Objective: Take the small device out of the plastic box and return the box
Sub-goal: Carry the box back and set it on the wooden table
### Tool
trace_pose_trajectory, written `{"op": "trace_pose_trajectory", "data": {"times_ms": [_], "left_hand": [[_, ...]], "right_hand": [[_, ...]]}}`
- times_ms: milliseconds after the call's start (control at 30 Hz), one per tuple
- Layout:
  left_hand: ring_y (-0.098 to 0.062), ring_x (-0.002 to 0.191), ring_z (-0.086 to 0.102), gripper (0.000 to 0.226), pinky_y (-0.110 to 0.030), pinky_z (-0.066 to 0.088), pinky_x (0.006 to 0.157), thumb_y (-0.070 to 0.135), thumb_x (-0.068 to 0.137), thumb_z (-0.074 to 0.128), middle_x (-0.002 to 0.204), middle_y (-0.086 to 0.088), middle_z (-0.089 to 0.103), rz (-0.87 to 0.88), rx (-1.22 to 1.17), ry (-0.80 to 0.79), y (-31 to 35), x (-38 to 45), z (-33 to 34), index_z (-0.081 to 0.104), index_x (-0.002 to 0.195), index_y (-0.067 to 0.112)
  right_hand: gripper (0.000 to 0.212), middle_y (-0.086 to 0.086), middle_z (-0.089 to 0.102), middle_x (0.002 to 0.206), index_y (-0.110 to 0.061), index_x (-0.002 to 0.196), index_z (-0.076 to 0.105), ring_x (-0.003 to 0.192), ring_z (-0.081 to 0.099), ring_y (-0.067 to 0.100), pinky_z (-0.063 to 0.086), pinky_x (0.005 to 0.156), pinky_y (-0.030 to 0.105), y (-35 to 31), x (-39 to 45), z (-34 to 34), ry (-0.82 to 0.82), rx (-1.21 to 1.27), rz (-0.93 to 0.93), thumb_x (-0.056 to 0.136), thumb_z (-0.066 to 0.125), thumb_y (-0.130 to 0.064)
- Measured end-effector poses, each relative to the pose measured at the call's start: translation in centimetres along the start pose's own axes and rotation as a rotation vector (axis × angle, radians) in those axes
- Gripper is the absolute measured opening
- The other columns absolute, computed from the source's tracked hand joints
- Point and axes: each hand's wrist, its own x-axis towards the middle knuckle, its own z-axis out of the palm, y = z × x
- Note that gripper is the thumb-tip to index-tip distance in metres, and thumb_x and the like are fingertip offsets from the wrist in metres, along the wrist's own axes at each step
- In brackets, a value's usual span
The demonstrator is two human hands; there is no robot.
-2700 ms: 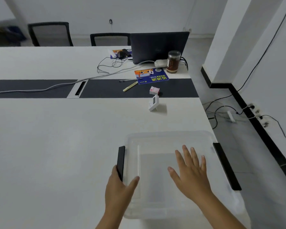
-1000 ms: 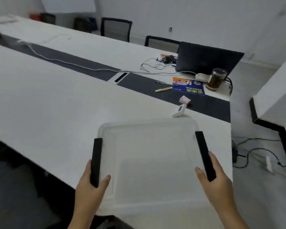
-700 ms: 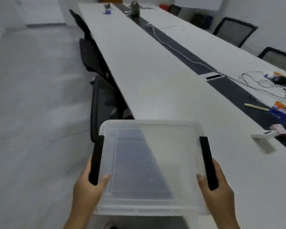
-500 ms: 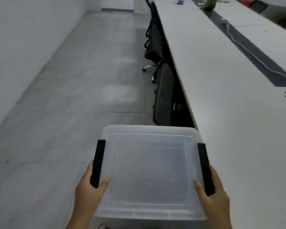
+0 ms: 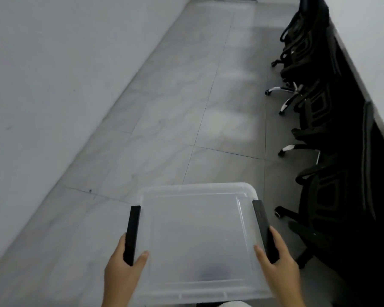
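I carry a clear plastic box (image 5: 197, 235) with its lid on, held level above the grey floor. My left hand (image 5: 122, 271) grips the black latch (image 5: 132, 233) on its left side. My right hand (image 5: 277, 264) grips the black latch (image 5: 262, 227) on its right side. Through the lid the box looks empty. The small device is out of view.
A grey tiled floor (image 5: 186, 120) stretches ahead. A white wall (image 5: 53, 74) runs along the left. Several black office chairs (image 5: 324, 134) stand in a row on the right, tucked under the long white table (image 5: 364, 29).
I lifted the box off the table with both hands and turned left away from it. The table and the small device have left the view; now I face the floor aisle.
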Motion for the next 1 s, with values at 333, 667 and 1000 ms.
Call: {"op": "trace_pose_trajectory", "data": {"times_ms": [333,667,1000], "left_hand": [[-0.032,0.106,0.054,0.060,-0.039,0.042,0.091,0.010,0.074,0.068,0.111,-0.011,0.058,0.112,0.028,-0.058,15.1,21.4,5.0,0.043,0.129,0.012],[-0.035,0.109,0.052,0.063,-0.043,0.040,0.096,0.008,0.073,0.069,0.121,-0.019,0.057,0.090,-0.016,-0.039,31.3,42.7,8.0,0.042,0.130,0.011],[-0.032,0.106,0.054,0.062,-0.040,0.042,0.093,0.010,0.073,0.069,0.118,-0.015,0.059,0.235,0.070,-0.129,53.4,69.3,13.3,0.042,0.129,0.012]], "right_hand": [[0.058,0.019,0.055,0.129,-0.018,0.131,0.043,0.120,0.048,0.032,0.037,0.099,0.038,-13.4,20.1,4.1,0.108,0.043,0.014,0.078,0.064,-0.007],[0.057,0.015,0.056,0.129,-0.017,0.130,0.044,0.119,0.051,0.030,0.037,0.101,0.039,-30.5,41.0,9.3,0.102,0.066,-0.014,0.077,0.065,-0.006],[0.059,0.014,0.053,0.132,-0.017,0.132,0.040,0.120,0.049,0.031,0.038,0.100,0.041,-48.9,64.7,13.5,0.222,0.121,0.027,0.079,0.063,-0.008]]}}
